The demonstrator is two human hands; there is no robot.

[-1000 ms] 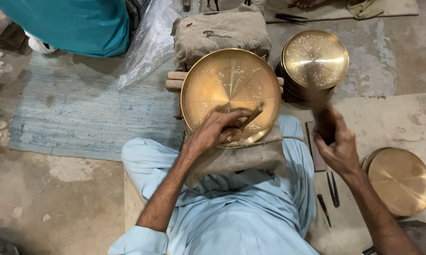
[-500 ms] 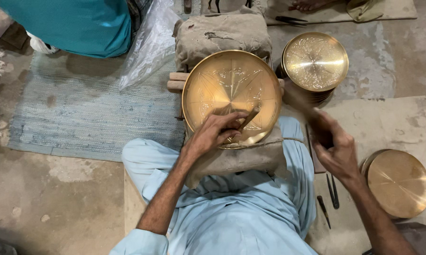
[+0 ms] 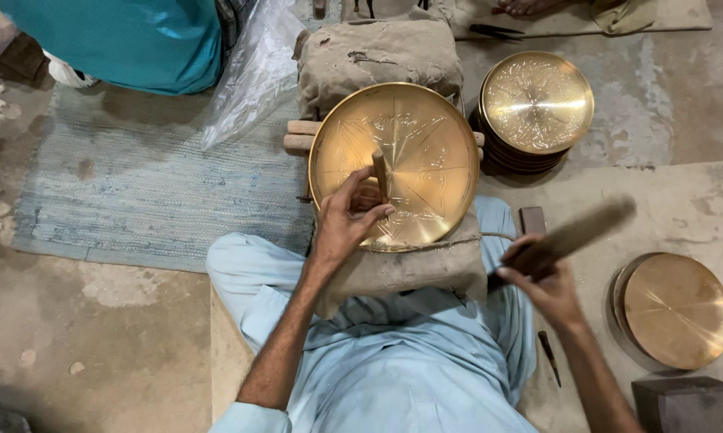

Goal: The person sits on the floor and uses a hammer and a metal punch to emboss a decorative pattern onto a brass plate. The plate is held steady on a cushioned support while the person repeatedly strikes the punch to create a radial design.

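Note:
A round brass plate [image 3: 426,136] with an engraved star pattern rests tilted on a grey padded cushion [image 3: 409,269] in my lap. My left hand [image 3: 347,220] holds a short chisel [image 3: 380,172] upright against the plate's lower left area. My right hand [image 3: 542,281] grips a dark wooden mallet [image 3: 574,235], raised off to the right of the plate and blurred.
A stack of engraved brass plates [image 3: 538,104] stands at the back right. A plain brass plate [image 3: 676,311] lies at right on a mat, with small tools [image 3: 548,355] near my knee. Another person in teal [image 3: 121,40] sits at the top left beside a plastic sheet [image 3: 253,72].
The mallet has swung from above the plate's right rim out and down to the right. My left hand has set the chisel more upright on the plate.

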